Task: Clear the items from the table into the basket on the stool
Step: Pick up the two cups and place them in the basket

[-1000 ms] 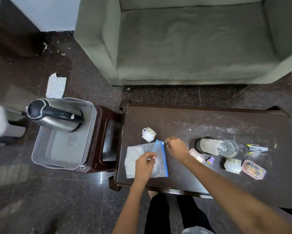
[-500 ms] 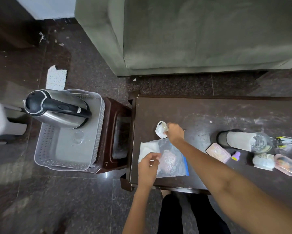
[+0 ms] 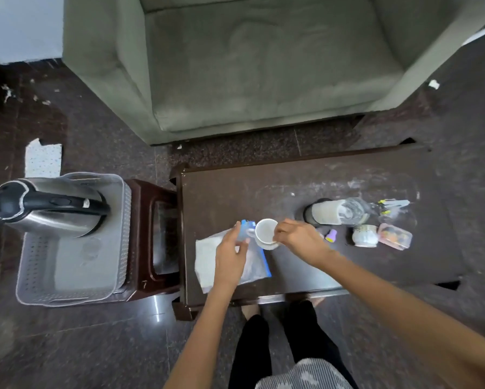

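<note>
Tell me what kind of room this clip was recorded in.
Most likely a home living room: a grey-green fabric sofa faces a low dark wooden coffee table on a polished dark stone floor, and a steel electric kettle sits in a grey plastic basket alongside.

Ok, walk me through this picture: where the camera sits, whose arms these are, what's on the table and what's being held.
The camera sits on a person's head, looking down at their own bare arms. The right hand grips a white cup; the left hand holds the blue-zipped edge of a clear plastic bag lying on the dark table. Further right lie a tipped bottle, a small purple item, a small jar and a pink-lidded box. Left, a grey basket on a stool contains a steel kettle.
</note>
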A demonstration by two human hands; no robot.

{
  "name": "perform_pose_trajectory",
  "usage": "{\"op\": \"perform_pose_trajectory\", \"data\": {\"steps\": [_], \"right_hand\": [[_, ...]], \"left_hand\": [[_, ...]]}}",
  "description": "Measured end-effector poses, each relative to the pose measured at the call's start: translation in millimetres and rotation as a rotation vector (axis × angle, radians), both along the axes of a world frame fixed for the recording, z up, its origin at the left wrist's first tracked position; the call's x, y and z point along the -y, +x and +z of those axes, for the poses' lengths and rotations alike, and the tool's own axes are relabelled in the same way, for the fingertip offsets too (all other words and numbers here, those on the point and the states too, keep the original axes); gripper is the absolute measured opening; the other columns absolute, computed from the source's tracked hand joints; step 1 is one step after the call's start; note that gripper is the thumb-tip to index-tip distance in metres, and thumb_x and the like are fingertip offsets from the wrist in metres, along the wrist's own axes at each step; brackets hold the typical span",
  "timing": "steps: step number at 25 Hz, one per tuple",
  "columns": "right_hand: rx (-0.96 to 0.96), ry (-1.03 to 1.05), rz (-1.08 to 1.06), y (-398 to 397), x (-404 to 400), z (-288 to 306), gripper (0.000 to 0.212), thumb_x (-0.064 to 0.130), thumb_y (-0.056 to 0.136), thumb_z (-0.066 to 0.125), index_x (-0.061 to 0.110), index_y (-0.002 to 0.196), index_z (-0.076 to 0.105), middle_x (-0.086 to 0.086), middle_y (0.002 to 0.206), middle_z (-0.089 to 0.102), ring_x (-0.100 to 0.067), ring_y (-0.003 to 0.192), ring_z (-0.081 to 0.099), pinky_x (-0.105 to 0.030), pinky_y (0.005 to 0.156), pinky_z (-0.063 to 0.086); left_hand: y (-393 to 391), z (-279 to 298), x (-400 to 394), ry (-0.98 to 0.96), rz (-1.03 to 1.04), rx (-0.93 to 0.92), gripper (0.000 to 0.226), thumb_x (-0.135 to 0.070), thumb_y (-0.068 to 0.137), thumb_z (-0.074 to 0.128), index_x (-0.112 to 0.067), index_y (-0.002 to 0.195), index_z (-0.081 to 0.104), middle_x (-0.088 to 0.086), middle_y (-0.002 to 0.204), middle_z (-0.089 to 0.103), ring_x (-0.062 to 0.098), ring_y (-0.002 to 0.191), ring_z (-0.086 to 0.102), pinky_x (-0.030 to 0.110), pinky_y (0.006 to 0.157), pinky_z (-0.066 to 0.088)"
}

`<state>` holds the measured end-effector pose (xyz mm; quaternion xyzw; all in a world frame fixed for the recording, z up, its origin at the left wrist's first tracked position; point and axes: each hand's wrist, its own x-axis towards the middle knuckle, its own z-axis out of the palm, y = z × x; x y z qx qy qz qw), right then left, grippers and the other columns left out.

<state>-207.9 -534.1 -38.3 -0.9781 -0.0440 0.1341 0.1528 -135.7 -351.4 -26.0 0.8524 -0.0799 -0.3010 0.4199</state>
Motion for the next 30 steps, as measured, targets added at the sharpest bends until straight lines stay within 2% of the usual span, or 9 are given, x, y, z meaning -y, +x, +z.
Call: {"op": "perform_pose_trajectory", "data": {"steps": [2,4,9,13,15,18,22,25,30], "right_hand": [[0.021,-0.054,0.001,-30,17,21,0.037,0.020,0.039,0.090,0.026,0.071,0.073,0.009,0.076,0.069,-0.011,0.074,0.066,-0.013,0.049,0.037],[0.083,-0.040,-0.035,-62,37,23,0.033,0.012,0.048,0.086,0.025,0.075,0.072,0.007,0.082,0.070,-0.014,0.080,0.067,-0.017,0.051,0.043],[0.156,0.082,-0.212,-132,92,29,0.026,0.005,0.058,0.082,0.020,0.078,0.071,0.003,0.091,0.072,-0.016,0.088,0.069,-0.019,0.056,0.051],[0.208,0.026,-0.353,-174,131,29,0.016,0.018,0.083,0.053,0.019,0.089,0.068,0.006,0.099,0.067,-0.011,0.094,0.061,-0.015,0.066,0.046],[0.177,0.061,-0.552,-191,149,25,0.016,0.026,0.088,0.054,0.020,0.099,0.063,0.008,0.102,0.062,-0.010,0.089,0.058,-0.016,0.065,0.044],[0.162,0.103,-0.656,-207,170,4,0.013,0.019,0.082,0.063,0.016,0.094,0.065,0.000,0.100,0.063,-0.017,0.083,0.062,-0.026,0.049,0.053],[-0.072,0.124,-0.708,-202,205,-30,0.017,0.013,0.089,0.058,0.009,0.102,0.067,-0.008,0.108,0.062,-0.026,0.096,0.063,-0.036,0.065,0.054],[-0.221,0.057,-0.593,-182,220,-63,0.026,0.018,0.093,0.052,0.009,0.116,0.059,-0.007,0.122,0.055,-0.027,0.111,0.056,-0.038,0.081,0.050],[-0.482,0.048,-0.583,-154,233,-108,0.061,0.025,0.081,0.070,0.010,0.133,0.042,-0.010,0.135,0.049,-0.032,0.116,0.056,-0.041,0.087,0.049]], "left_hand": [[-14,0,24,-0.007,-0.122,-0.028,0.039,-0.017,0.094,0.053,-0.010,0.132,0.051,-0.002,0.126,0.057,0.013,0.095,0.059,0.016,0.085,0.040],[-30,-3,46,-0.005,-0.205,-0.036,0.030,-0.018,0.094,0.053,-0.008,0.121,0.060,0.007,0.119,0.065,0.017,0.100,0.062,0.015,0.085,0.040],[-72,-1,107,-0.028,-0.332,-0.050,0.006,-0.010,0.086,0.061,-0.012,0.089,0.066,0.006,0.089,0.063,0.019,0.079,0.061,0.026,0.076,0.047],[-99,2,160,-0.042,-0.427,0.015,0.004,-0.009,0.086,0.061,-0.009,0.083,0.061,0.002,0.087,0.058,0.012,0.075,0.058,0.007,0.068,0.040],[-115,0,182,-0.045,-0.427,0.047,0.004,-0.009,0.088,0.059,-0.008,0.083,0.060,0.000,0.089,0.058,0.016,0.078,0.059,0.015,0.071,0.044],[-136,-7,202,0.015,-0.348,0.080,0.005,-0.005,0.088,0.057,-0.001,0.087,0.059,-0.001,0.082,0.056,0.023,0.078,0.058,0.030,0.070,0.045],[-151,-19,214,0.061,-0.193,0.104,0.007,-0.006,0.089,0.057,0.001,0.087,0.059,0.003,0.078,0.060,0.022,0.074,0.055,0.021,0.063,0.033],[-155,-24,217,0.101,-0.071,0.097,0.005,-0.003,0.087,0.058,-0.002,0.082,0.059,0.003,0.074,0.058,0.022,0.072,0.053,0.019,0.062,0.029],[-156,-40,213,0.094,0.051,0.073,0.014,-0.006,0.087,0.060,-0.011,0.076,0.052,0.006,0.070,0.059,0.025,0.067,0.054,0.021,0.061,0.033]]}}
